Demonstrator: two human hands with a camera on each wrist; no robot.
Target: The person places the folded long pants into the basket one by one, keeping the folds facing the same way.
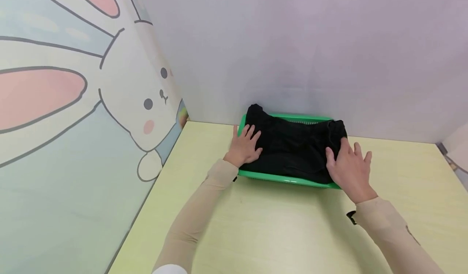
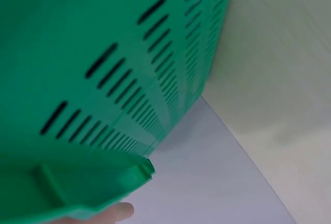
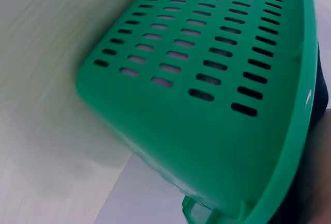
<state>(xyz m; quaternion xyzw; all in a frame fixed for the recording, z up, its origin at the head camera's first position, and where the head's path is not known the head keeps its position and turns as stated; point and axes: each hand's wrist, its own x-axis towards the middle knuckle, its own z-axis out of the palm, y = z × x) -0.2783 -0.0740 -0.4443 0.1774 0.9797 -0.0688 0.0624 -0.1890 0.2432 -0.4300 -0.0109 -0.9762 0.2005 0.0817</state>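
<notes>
I see the left hand (image 1: pixel 244 147) lying flat with its fingers (image 1: pixel 251 133) spread apart, pressing on the left end of the black cloth (image 1: pixel 292 146). The right hand (image 1: pixel 350 168) does the same at the right end, fingers splayed and straight, palm over the cloth's near right corner and the rim beneath it. The cloth sits folded in a green basket (image 1: pixel 289 179), filling it and bulging above the rim. The basket stands on the pale desk (image 1: pixel 278 229), at its far edge against the wall (image 1: pixel 310 42). From the left wrist I get only the basket's slotted side (image 2: pixel 119 79) and what looks like a fingertip (image 2: pixel 116 212) under its rim. The right wrist shows the slotted wall (image 3: pixel 207 74) tilted across the view. A rabbit panel (image 1: pixel 73 103) closes the left side.
</notes>
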